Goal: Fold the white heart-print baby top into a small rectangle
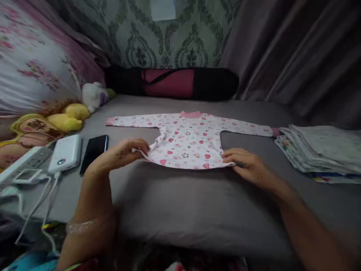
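A small white long-sleeved shirt (187, 141) with pink hearts and flowers lies spread out, its pink collar facing the wall and both sleeves stretched sideways. My left hand (125, 152) pinches the left corner of its hem, which is lifted a little off the bed. At the opposite hem corner, my right hand (246, 163) grips the cloth between thumb and fingers. Between the two hands the hem hangs in a shallow curve. The right cuff reaches the edge of a stack of folded cloths (324, 150).
Grey sheeting covers the bed (186, 203). Left of my hand lie a black phone (94, 152), a white power bank (65, 154) with cables, and a power strip (26, 162). Yellow plush toys (66, 120) sit behind them. A black and pink long bag (172, 82) rests along the wall.
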Demonstrator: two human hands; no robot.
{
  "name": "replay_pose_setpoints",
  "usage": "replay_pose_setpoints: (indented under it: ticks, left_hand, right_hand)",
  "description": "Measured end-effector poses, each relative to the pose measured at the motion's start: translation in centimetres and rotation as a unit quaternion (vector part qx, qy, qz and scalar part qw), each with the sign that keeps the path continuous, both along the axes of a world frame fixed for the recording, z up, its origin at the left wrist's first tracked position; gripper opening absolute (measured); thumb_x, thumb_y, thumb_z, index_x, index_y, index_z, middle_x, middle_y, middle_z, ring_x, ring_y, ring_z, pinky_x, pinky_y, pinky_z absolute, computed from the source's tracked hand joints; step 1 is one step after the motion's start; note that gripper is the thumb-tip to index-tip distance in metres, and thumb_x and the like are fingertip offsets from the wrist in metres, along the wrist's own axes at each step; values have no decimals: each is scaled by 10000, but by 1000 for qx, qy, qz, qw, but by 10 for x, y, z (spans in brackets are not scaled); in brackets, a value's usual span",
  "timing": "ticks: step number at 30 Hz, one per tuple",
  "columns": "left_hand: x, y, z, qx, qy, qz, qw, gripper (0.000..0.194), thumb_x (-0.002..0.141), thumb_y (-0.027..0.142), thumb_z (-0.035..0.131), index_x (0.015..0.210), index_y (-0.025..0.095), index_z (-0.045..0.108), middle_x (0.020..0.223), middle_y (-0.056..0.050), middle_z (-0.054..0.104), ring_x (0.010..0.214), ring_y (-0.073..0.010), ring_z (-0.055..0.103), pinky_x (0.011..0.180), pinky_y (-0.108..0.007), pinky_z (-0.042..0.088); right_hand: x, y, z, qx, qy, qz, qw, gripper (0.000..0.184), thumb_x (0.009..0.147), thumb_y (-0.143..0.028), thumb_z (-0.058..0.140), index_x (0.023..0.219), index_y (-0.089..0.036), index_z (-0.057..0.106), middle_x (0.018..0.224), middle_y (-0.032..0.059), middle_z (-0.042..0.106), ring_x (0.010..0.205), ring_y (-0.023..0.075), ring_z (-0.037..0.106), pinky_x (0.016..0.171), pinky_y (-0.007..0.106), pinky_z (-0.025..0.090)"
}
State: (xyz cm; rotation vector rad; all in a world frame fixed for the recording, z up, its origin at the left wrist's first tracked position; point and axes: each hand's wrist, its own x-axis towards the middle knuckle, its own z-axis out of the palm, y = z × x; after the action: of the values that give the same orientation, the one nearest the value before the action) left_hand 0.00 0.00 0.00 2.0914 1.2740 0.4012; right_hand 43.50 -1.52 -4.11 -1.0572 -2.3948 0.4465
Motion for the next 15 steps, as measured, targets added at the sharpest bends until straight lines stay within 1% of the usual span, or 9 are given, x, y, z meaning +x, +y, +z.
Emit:
replay_pose_setpoints:
  ticks: [3, 5, 9, 15]
  left_hand:
    - [-6, 1, -11, -24, 52, -2, 998, 240, 830, 373, 550, 917, 209, 703, 920, -44, 715, 865, -184, 646, 796, -282, 518]
    - [-9, 2, -15, -37, 84, -3, 996, 240, 822, 356, 538, 911, 208, 705, 861, -30, 707, 817, -175, 635, 763, -276, 508]
    - [-9, 2, -14, -69, 124, -10, 990, 254, 797, 311, 498, 897, 192, 699, 809, -18, 693, 755, -163, 612, 715, -270, 477]
    - [-6, -1, -11, -95, 136, -7, 986, 253, 775, 326, 479, 830, 187, 683, 762, -16, 678, 724, -167, 593, 683, -268, 461]
  right_hand:
    - [1, 0, -8, -18, -24, 6, 1000, 291, 830, -109, 509, 985, -263, 701, 1075, 32, 736, 1057, 220, 664, 946, 400, 495]
    - [1, 0, -11, -31, -41, 7, 999, 298, 832, -104, 499, 987, -266, 696, 1057, 30, 733, 1038, 219, 660, 934, 399, 490]
    - [-1, -1, -8, -64, -76, 10, 995, 288, 841, -89, 478, 961, -263, 673, 1027, 28, 712, 983, 207, 640, 914, 388, 466]
    - [-2, -1, -4, -96, -95, 18, 991, 282, 824, -63, 467, 941, -244, 649, 975, 32, 677, 939, 194, 606, 884, 353, 435]
